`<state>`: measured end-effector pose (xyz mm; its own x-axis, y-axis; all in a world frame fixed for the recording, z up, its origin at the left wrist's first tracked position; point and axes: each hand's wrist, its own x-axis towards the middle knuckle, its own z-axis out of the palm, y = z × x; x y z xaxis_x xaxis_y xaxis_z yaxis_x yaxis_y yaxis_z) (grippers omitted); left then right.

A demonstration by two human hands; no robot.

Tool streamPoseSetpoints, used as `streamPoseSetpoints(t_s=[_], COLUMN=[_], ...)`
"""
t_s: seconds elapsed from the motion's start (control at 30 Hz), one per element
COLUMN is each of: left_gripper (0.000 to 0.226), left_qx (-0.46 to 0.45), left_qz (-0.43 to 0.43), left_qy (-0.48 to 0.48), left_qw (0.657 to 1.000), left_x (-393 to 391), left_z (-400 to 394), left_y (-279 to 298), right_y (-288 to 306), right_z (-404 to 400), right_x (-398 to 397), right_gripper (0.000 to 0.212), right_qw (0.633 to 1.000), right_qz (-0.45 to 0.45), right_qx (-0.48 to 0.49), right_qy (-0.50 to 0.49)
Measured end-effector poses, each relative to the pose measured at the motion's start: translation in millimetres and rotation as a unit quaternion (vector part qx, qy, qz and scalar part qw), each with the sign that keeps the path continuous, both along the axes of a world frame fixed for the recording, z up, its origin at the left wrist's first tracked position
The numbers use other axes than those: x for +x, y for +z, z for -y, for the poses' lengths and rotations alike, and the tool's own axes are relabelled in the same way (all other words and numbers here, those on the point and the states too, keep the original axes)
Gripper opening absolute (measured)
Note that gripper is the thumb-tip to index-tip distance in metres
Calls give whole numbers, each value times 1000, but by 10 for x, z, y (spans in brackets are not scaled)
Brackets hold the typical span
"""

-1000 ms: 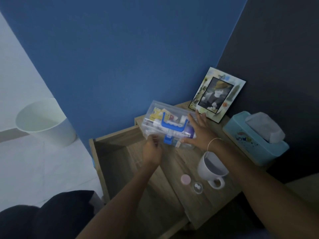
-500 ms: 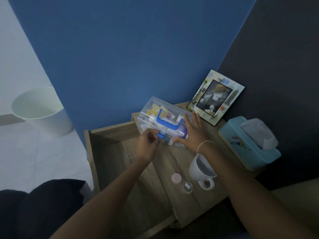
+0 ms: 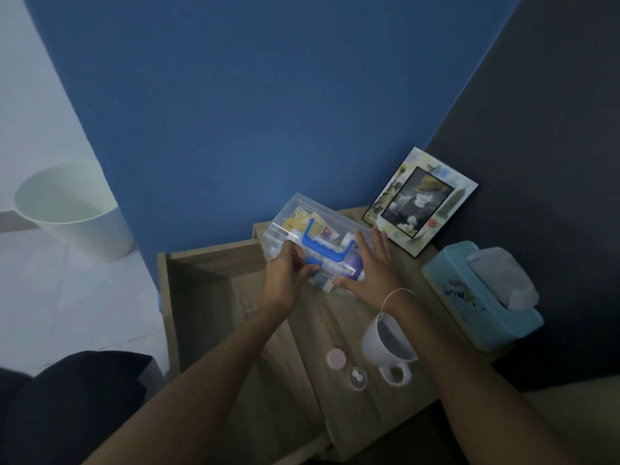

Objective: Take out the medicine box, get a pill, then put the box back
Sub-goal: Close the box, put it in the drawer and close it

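Observation:
The clear medicine box (image 3: 302, 218) with a blue handle (image 3: 327, 247) rests on the far left corner of the wooden bedside table (image 3: 339, 317). My left hand (image 3: 287, 273) pinches the blue latch (image 3: 312, 261) on the box's front. My right hand (image 3: 375, 266) lies flat against the box's right end, fingers spread. A small clear pill cup (image 3: 358, 377) holding white pills and a pink cap (image 3: 336, 358) sit on the table near me.
An open wooden drawer (image 3: 208, 297) extends left of the table. A white mug (image 3: 389, 344), a teal tissue box (image 3: 479, 297) and a picture frame (image 3: 421, 201) stand on the table. A white bin (image 3: 73, 209) is on the floor at left.
My left hand has moved from the box's front left corner onto the blue latch. My right hand stays pressed on the box's right end. The camera has shifted slightly.

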<state>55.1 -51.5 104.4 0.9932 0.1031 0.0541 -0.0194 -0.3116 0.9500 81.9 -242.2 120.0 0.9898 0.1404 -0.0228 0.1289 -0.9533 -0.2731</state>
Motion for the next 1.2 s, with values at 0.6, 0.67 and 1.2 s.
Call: streamPoseSetpoints(t_s=[0.6,0.67,1.2], left_gripper=[76,75,78], left_qx=[468,470,345], left_qz=[277,282,178], left_qy=[-146,-142,-84], left_qw=[826,825,918], left_x=[423,434,309], left_z=[-376,-379,-333], left_y=[-117,-132,-19], right_y=[-70,-73,261], right_z=[31,38,-57], right_x=[25,30,68], right_gripper=[110,110,63], right_qw=[1000,1000,981], right_qz=[8,8,55], right_qx=[10,10,165], right_qy=[-10,-10,-83])
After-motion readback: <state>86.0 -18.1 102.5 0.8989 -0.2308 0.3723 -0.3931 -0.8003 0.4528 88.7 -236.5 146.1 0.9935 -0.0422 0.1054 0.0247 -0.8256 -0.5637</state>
